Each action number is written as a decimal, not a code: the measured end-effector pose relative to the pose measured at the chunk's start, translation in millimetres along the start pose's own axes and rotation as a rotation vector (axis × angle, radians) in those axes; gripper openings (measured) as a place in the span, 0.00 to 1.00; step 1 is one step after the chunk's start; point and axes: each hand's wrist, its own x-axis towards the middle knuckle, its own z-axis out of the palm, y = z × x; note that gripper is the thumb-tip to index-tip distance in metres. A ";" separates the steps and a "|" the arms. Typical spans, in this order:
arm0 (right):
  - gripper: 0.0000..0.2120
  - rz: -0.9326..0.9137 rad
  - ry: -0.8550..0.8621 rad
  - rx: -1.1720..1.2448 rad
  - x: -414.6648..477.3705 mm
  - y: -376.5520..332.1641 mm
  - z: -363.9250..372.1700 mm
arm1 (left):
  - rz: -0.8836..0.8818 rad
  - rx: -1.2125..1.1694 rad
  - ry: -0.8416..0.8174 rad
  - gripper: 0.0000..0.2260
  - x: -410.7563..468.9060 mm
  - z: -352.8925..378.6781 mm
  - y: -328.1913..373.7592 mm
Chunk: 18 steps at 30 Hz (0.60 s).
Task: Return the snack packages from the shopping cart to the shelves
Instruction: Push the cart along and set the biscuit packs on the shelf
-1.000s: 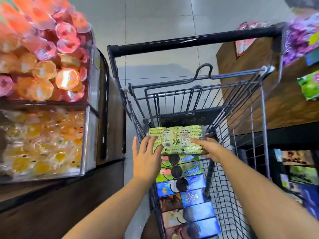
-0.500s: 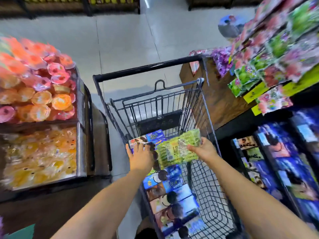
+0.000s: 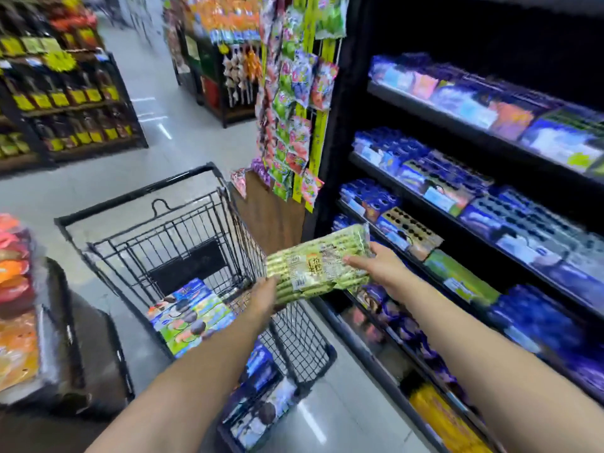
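A green snack package [image 3: 313, 266] of stick-shaped biscuits hangs in the air between the black wire shopping cart [image 3: 170, 223] and the dark shelves [image 3: 425, 197] on the right. My right hand [image 3: 379, 266] grips its right end. My left hand [image 3: 264, 295] holds its lower left end, fingers under the pack. Several colourful cookie boxes [image 3: 189, 312] lie stacked in the cart. The shelves hold rows of blue and green cookie packs [image 3: 457, 276].
Hanging strips of candy bags [image 3: 294, 125] cover the shelf's end panel, just beyond the cart. A bin of orange and pink jelly cups [image 3: 16, 289] stands at the left. More racks [image 3: 65, 103] line the far side of the tiled aisle.
The green package has come up out of the cart and moved right toward the shelves. My view has swung right and upward; my left hand has gone from the cart's boxes to the package.
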 end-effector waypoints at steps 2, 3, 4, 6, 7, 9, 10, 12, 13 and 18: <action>0.11 -0.067 0.068 -0.012 -37.1 -3.4 -49.2 | 0.097 0.013 -0.050 0.15 -35.4 47.3 16.7; 0.09 -0.100 0.107 -0.032 -54.1 -4.6 -73.3 | 0.147 0.034 -0.057 0.13 -51.8 69.4 26.4; 0.09 -0.112 0.151 -0.046 -70.7 -6.3 -95.8 | 0.218 0.044 -0.060 0.09 -70.3 93.6 38.1; 0.11 -0.151 0.244 -0.078 -104.1 -13.6 -141.1 | 0.370 0.077 -0.069 0.04 -97.7 135.6 62.5; 0.12 -0.171 0.298 -0.115 -120.5 -18.3 -162.7 | 0.419 0.077 -0.105 0.06 -108.2 155.4 75.4; 0.12 -0.202 0.410 -0.195 -153.5 -28.5 -204.9 | 0.519 0.066 -0.181 0.10 -124.2 192.4 101.4; 0.13 -0.215 0.473 -0.238 -169.8 -33.4 -225.1 | 0.575 0.091 -0.210 0.13 -128.7 209.7 114.7; 0.17 -0.254 0.602 -0.284 -202.9 -46.3 -260.8 | 0.686 0.139 -0.250 0.17 -143.8 243.1 144.3; 0.17 -0.282 0.660 -0.278 -218.4 -52.8 -277.6 | 0.744 0.132 -0.276 0.18 -147.8 261.9 158.0; 0.19 -0.431 0.927 -0.293 -282.0 -81.5 -356.5 | 1.055 0.164 -0.319 0.14 -221.2 350.5 228.1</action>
